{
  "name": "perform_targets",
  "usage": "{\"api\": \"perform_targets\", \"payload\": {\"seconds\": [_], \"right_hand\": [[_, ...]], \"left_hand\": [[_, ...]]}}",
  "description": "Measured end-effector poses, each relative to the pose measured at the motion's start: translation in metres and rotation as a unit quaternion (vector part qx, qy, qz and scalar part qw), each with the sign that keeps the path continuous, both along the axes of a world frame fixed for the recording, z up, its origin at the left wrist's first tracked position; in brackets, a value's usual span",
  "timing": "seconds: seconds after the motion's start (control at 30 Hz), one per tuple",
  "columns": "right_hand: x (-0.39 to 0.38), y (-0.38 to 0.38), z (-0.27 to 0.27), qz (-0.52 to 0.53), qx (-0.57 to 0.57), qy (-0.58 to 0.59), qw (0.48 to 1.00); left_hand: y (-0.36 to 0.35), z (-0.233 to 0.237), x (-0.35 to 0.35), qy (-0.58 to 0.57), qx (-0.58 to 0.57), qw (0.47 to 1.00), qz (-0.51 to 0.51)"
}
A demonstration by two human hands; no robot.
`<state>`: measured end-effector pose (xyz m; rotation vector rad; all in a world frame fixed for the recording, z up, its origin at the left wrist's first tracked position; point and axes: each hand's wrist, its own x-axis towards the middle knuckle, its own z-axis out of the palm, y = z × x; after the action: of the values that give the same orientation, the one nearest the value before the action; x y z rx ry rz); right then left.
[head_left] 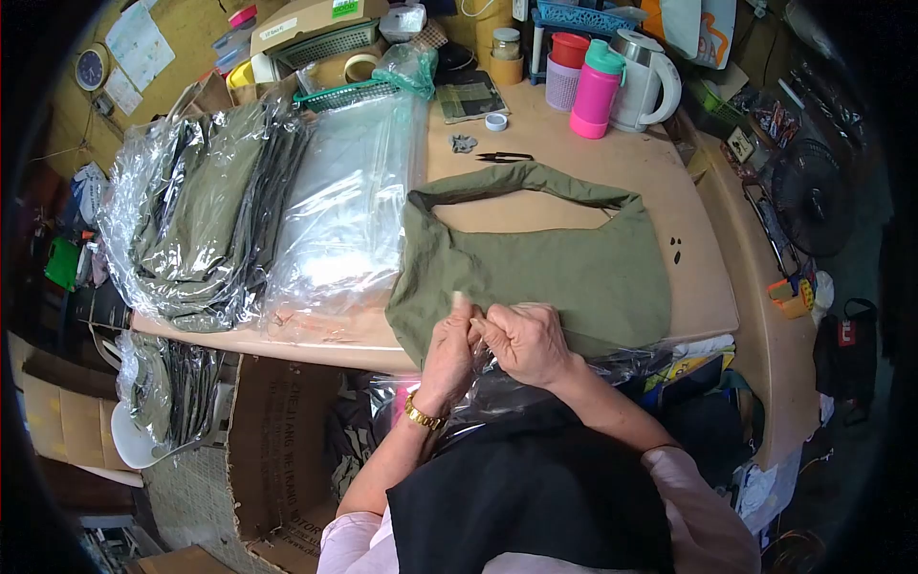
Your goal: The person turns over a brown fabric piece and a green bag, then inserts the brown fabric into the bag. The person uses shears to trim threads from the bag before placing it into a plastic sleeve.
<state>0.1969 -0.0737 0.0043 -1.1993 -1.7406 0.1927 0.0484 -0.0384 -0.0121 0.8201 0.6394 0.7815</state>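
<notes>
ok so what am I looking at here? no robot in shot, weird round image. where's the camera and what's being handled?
There is no machine here: a person works with bare hands. The one picture comes from a camera worn on the person's head, looking forward and down. Its wide lens bends the edges into that round shape.

The left hand, with a gold bracelet, and the right hand meet at the near edge of an olive cloth bag. The bag lies flat on the table, and both hands seem to pinch its hem.

To the left lie a pile of clear plastic sleeves and a stack of green fabric pieces wrapped in plastic. Behind the bag are small snips, a pink bottle and a white kettle.
</notes>
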Motion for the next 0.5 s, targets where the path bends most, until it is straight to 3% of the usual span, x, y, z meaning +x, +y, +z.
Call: {"api": "perform_targets", "payload": {"seconds": [0.1, 0.13, 0.17, 0.23, 0.27, 0.37, 0.43, 0.5], "right_hand": [[0.007, -0.006, 0.004, -0.003, -0.066, 0.062, 0.996], [0.012, -0.008, 0.007, -0.011, -0.113, 0.093, 0.989], [0.015, -0.01, 0.011, -0.011, -0.113, 0.093, 0.989], [0.019, -0.014, 0.016, 0.049, -0.216, 0.215, 0.951], [0.02, -0.016, 0.016, 0.034, -0.237, 0.213, 0.947], [0.019, -0.018, 0.019, 0.002, -0.197, 0.234, 0.952], [0.019, -0.02, 0.024, -0.003, -0.196, 0.215, 0.957], [0.018, -0.019, 0.028, -0.008, -0.195, 0.196, 0.961]], "left_hand": [[0.001, 0.015, -0.005, -0.05, -0.017, 0.999, 0.001], [0.008, 0.006, -0.014, 0.017, 0.104, 0.994, -0.018], [0.01, 0.008, -0.018, 0.017, 0.104, 0.994, -0.017], [0.011, 0.014, -0.023, 0.042, 0.111, 0.992, 0.049], [0.014, 0.011, -0.025, 0.009, 0.1, 0.991, 0.086], [0.014, 0.027, -0.018, 0.0, 0.105, 0.985, 0.14], [0.016, 0.03, -0.02, 0.019, 0.104, 0.988, 0.111], [0.019, 0.032, -0.021, 0.081, 0.089, 0.993, -0.021]]}}
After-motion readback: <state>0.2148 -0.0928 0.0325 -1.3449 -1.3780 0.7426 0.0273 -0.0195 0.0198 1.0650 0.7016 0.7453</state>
